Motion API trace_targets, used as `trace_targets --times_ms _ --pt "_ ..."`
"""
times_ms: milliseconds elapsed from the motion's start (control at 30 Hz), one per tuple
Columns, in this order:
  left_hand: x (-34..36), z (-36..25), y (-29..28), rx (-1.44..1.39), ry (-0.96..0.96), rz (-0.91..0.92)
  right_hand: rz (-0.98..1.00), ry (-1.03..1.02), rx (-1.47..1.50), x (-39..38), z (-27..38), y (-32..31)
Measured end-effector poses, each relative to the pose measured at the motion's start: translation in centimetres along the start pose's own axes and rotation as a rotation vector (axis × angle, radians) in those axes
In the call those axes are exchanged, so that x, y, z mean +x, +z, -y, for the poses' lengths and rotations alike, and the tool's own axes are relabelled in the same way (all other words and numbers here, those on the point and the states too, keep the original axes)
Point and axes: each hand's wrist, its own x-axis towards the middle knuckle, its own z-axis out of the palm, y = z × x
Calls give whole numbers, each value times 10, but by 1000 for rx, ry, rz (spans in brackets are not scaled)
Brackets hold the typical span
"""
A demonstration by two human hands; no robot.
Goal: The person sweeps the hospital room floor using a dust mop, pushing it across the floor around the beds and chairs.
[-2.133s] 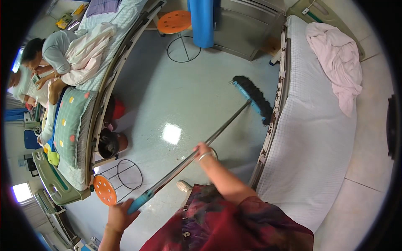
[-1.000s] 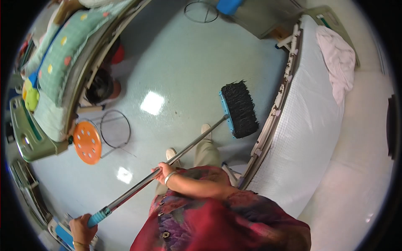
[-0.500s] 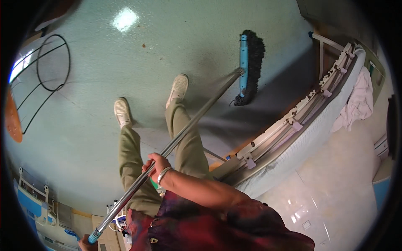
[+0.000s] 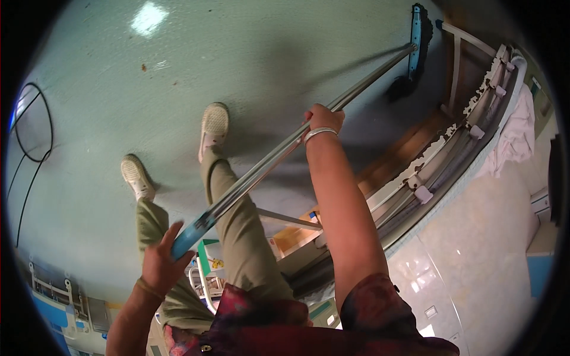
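Since the broom [image 4: 270, 163] has a long metal pole [image 4: 374, 79], I'd guess it's light and stiff, kinda slick on the bare metal, not fragile, with softer bristles [image 4: 426, 32]. Best hold is probably the blue grip [image 4: 190, 237] plus mid-pole. Left hand [image 4: 161, 266] has its fingers curled round that grip, right hand [image 4: 325, 118] is closed on the pole farther up, bristles way out beyond both, near the bed leg [image 4: 456, 71].

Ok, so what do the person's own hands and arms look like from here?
Both hands are bare, without gloves. The left hand has a thin, yellowish band at its wrist; the right hand has a silvery bangle. The right sleeve is short, patterned dark red and black.
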Motion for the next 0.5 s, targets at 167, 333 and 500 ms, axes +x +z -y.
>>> trace_targets --times_ms 167,333,500 --pt "89 -90 51 4 15 358 -96 -298 -190 65 41 -35" --pt "123 -124 99 132 62 479 -177 -252 -643 168 67 -85" --pt "151 -130 107 140 150 502 -241 -257 -720 212 56 -103"
